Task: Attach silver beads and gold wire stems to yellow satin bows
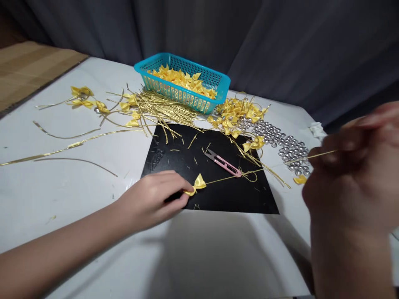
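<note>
Between the thumb and fingers of my left hand (165, 193) is one end of a yellow ribbon bow (199, 182), held low over a black mat (218, 195). A thin gold cord (220, 180) runs taut from the bow up to the right. My right hand (358, 166), raised close to the camera and blurred, is closed on the cord's far part; its fingertips are partly hidden. Under the cord lies a pair of pink thread snips (226, 165), with a small loop of gold thread (249, 176) by its handle end.
A turquoise basket (222, 89) of yellow bows stands at the back. Before it lie cut gold cords (168, 107). Finished-looking bows (240, 110) and silver beads (293, 151) spread to the right. More bows (81, 96) and loose cords (67, 135) lie left on the white table (93, 199).
</note>
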`<action>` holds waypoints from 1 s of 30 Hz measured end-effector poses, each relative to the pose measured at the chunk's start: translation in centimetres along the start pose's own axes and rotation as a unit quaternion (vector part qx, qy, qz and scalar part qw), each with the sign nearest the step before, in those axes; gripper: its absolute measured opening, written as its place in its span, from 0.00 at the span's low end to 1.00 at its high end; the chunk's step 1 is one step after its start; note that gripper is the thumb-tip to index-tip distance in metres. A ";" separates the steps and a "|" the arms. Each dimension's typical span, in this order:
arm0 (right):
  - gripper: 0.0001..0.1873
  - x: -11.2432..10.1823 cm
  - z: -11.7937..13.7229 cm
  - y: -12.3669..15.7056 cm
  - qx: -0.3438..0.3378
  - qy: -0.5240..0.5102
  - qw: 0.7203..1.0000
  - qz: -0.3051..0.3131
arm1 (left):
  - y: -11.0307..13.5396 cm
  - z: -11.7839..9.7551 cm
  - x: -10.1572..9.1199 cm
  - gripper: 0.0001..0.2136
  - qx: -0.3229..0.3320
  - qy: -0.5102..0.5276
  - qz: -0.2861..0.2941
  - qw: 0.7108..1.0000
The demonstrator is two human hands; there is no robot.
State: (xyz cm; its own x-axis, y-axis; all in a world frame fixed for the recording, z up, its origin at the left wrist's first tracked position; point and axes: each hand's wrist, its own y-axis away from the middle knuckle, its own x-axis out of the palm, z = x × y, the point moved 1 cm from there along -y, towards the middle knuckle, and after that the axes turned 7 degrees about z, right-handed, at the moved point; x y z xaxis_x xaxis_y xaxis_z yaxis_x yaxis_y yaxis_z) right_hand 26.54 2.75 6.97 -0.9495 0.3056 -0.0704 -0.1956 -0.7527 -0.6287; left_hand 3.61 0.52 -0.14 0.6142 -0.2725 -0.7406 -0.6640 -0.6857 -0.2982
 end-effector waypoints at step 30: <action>0.12 4.5 -1.7 7.0 -0.027 0.157 0.901 0.404 | -0.9 0.7 0.0 0.04 -0.266 0.447 -0.041 0.853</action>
State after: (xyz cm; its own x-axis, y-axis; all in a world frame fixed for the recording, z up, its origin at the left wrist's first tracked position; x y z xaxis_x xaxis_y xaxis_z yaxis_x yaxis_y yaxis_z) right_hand 21.34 -0.16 0.89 -0.6592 -0.1739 -0.7316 0.5487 -0.7765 -0.3098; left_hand 3.92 1.65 -0.28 0.8870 -0.4520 0.0946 -0.4617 -0.8716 0.1647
